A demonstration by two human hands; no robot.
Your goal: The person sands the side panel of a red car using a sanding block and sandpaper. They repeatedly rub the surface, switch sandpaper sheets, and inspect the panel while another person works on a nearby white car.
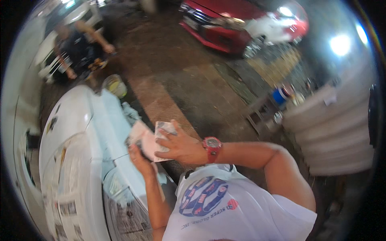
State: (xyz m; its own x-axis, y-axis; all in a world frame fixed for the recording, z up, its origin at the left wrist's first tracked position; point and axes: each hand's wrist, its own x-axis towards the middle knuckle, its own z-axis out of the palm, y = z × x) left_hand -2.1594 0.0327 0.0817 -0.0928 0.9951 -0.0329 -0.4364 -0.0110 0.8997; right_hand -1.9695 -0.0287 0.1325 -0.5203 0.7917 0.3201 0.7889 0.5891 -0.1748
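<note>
A pale pinkish sheet [144, 138] and a whiter flat piece [165, 127] lie edge to edge in front of my chest. Whether they are one folded sheet or two pieces, I cannot tell. My left hand [141, 161] grips the pinkish sheet from its near left side, with a dark patch by the fingertips. My right hand [181, 145], below a red wristwatch [212, 147], lies over the whiter piece with its fingers around it. Just left of both hands is the white car body [106, 132], partly masked with newspaper [128, 219].
Behind the sheet, a grey crumpled cloth [130, 113] hangs at the car's edge. A bucket [116, 86] stands beyond it. Another person [82, 48] is at the far left. A red car [229, 24] is at the back, and a small stand [261, 114] holds containers on the right.
</note>
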